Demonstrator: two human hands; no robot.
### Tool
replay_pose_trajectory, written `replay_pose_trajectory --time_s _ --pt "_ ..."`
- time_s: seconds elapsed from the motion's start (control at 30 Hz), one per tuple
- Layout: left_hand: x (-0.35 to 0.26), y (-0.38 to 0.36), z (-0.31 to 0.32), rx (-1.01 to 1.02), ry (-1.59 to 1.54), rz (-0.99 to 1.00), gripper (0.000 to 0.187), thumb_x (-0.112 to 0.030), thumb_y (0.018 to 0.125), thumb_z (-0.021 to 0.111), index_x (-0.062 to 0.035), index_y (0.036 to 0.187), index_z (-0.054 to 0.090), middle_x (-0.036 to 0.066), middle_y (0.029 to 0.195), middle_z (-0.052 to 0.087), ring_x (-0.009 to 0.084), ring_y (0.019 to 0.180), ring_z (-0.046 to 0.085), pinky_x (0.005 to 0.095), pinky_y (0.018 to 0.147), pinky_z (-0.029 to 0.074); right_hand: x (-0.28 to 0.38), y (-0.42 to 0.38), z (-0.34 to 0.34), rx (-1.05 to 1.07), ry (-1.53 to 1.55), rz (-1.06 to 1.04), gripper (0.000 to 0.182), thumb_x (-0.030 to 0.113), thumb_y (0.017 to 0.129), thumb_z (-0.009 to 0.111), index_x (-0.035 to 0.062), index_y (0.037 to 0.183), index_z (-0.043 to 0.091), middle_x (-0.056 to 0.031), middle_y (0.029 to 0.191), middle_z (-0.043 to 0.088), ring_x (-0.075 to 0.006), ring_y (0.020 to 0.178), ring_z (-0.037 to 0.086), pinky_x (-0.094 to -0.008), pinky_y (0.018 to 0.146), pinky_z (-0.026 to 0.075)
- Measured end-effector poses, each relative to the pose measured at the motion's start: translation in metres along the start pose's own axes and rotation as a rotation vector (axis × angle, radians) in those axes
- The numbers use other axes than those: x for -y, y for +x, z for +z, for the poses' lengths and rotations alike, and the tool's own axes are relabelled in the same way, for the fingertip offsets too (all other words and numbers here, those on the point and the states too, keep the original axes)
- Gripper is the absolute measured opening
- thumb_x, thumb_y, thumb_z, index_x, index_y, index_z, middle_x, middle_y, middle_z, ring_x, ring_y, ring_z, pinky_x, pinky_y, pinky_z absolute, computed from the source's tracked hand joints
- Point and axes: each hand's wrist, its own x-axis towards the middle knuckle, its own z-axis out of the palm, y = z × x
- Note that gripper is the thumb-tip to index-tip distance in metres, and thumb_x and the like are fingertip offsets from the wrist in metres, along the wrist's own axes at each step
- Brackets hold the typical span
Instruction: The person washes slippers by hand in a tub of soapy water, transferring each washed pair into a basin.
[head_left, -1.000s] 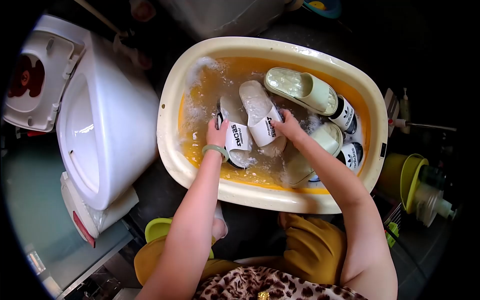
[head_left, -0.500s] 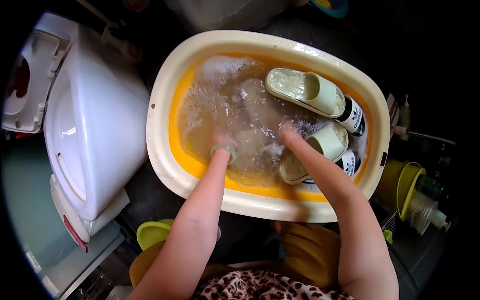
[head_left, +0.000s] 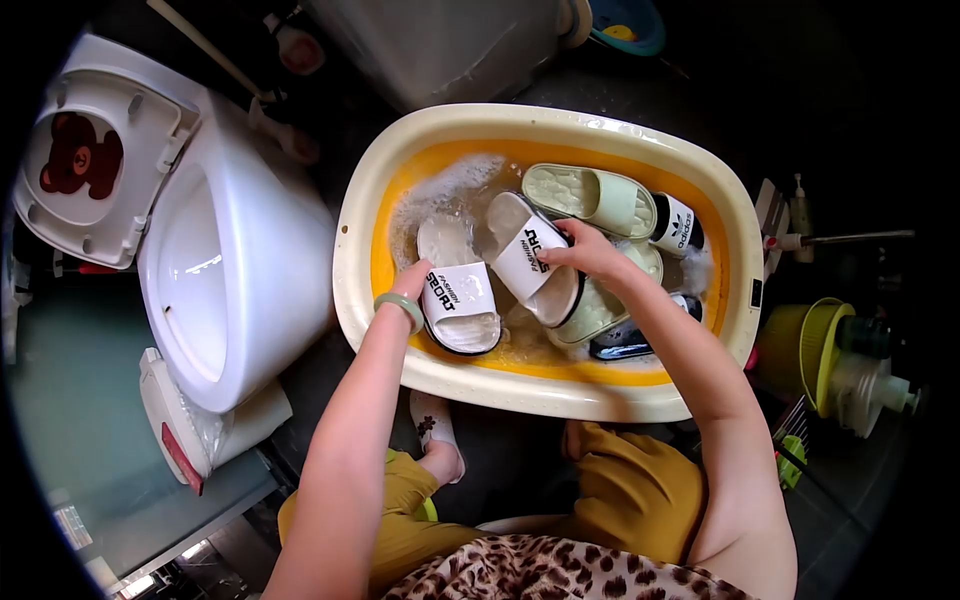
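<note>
In the head view, my left hand (head_left: pixel 411 281) grips the side of a white slide sandal (head_left: pixel 464 292) with black "SPORT" lettering, its fingertips partly hidden. My right hand (head_left: pixel 588 251) holds the matching white slide sandal (head_left: pixel 519 270) by the outer edge of its strap, thumb on top. Both sandals are wet, tilted toes-down toward me, at the surface of cloudy, soapy water (head_left: pixel 437 195). Pale green slides (head_left: pixel 590 195) lie to the right, one partly under my right forearm. Black-and-white adidas slides (head_left: pixel 673 225) rest against the tub's right end.
The cream tub (head_left: pixel 545 401) has an orange inside. A white toilet (head_left: pixel 240 260) with raised lid stands at left, a waste bin (head_left: pixel 215 420) below it. Yellow-green buckets (head_left: pixel 808 355) stand at right, a blue basin (head_left: pixel 640 25) at the back.
Both hands have come up out of the cloudy water, each with a white slide sandal. The near green slide has shifted, and the whole view has moved.
</note>
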Motion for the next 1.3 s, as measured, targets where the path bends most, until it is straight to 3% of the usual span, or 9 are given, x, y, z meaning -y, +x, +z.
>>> replay_pose_trajectory --time_s 0.17,0.37,0.43,0.5,0.6,0.7,0.87,1.07,1.3 --pt "-0.03 -0.041 0.002 0.071 -0.126 -0.056 0.014 -0.019 0.078 0.054 -0.0056 0.082 0.058 0.005 0.074 0.062 0.0174 0.065 0.06 0.0307 0.067 0.052 0.059 -0.034 -0.028 0.007 0.069 0.155 0.07 0.034 0.066 0.068 -0.0035 0.121 0.046 -0.0158 0.108 0.056 -0.0216 0.099 0.053 -0.0294 0.088 0.04" --pt "-0.034 -0.043 0.012 0.175 -0.119 -0.034 0.023 -0.026 0.083 0.054 -0.005 0.093 0.058 0.005 0.083 0.063 0.0157 0.074 0.061 0.0297 0.071 0.051 0.034 -0.018 -0.018 0.019 0.184 0.148 0.072 0.036 0.071 0.068 -0.0015 0.126 0.04 -0.0162 0.109 0.055 -0.0215 0.097 0.055 -0.0298 0.083 0.044" --pt "-0.021 -0.019 0.016 0.114 0.133 0.108 0.04 -0.032 0.084 0.054 -0.0009 0.109 0.049 0.011 0.096 0.06 0.0191 0.083 0.059 0.0294 0.076 0.049 -0.008 0.003 0.004 -0.064 -0.018 0.037 0.077 0.031 0.07 0.068 -0.0017 0.13 0.032 -0.0188 0.113 0.054 -0.0248 0.098 0.056 -0.0347 0.081 0.046" --pt "-0.001 -0.004 0.021 -0.061 0.289 0.348 0.076 -0.037 0.083 0.056 0.0003 0.136 0.018 0.021 0.132 0.037 0.0292 0.114 0.045 0.0353 0.094 0.038 -0.034 0.013 0.028 -0.145 -0.113 0.021 0.074 0.025 0.072 0.067 0.0002 0.132 0.03 -0.0203 0.115 0.053 -0.0281 0.103 0.054 -0.0354 0.088 0.042" --pt "0.025 0.003 0.028 -0.42 0.765 0.578 0.092 -0.042 0.073 0.064 -0.0064 0.139 0.011 0.024 0.135 0.031 0.0424 0.123 0.03 0.0427 0.102 0.027 -0.051 0.018 0.049 -0.208 -0.089 -0.108 0.072 0.022 0.073 0.066 0.0018 0.131 0.03 -0.0214 0.116 0.052 -0.03 0.107 0.051 -0.0349 0.091 0.039" --pt "0.04 0.014 0.028 -0.424 0.757 0.448 0.09 -0.039 0.073 0.064 -0.0102 0.14 0.011 0.023 0.136 0.031 0.042 0.122 0.031 0.0431 0.101 0.029 -0.087 0.044 0.061 -0.099 -0.048 -0.091 0.066 0.019 0.076 0.065 0.0023 0.131 0.03 -0.0172 0.115 0.052 -0.0248 0.103 0.053 -0.0329 0.089 0.041" --pt "0.044 0.026 0.042 -0.432 0.882 0.424 0.071 -0.039 0.077 0.058 -0.0082 0.134 0.028 0.029 0.106 0.055 0.0411 0.099 0.053 0.0425 0.088 0.041 -0.104 0.062 0.053 0.023 -0.512 0.177 0.048 0.024 0.079 0.054 0.002 0.121 0.044 -0.0255 0.103 0.057 -0.0382 0.097 0.055 -0.0414 0.086 0.043" --pt "0.067 0.063 0.03 -0.257 1.096 0.147 0.057 -0.038 0.084 0.048 -0.0049 0.128 0.039 0.023 0.114 0.053 0.0369 0.106 0.051 0.0406 0.09 0.04 -0.108 0.07 0.061 0.071 -0.713 0.147 0.046 0.023 0.079 0.054 0.0026 0.119 0.047 -0.0236 0.106 0.057 -0.0372 0.098 0.055 -0.0397 0.086 0.043" --pt "0.04 0.054 0.037 -0.316 1.095 0.235 0.05 -0.032 0.082 0.05 -0.0027 0.122 0.046 0.018 0.121 0.05 0.0298 0.111 0.049 0.0363 0.092 0.039 -0.092 0.074 0.055 0.31 -0.951 0.118 0.043 0.021 0.078 0.054 0.0035 0.116 0.051 -0.021 0.109 0.057 -0.0358 0.1 0.054 -0.0374 0.087 0.043"
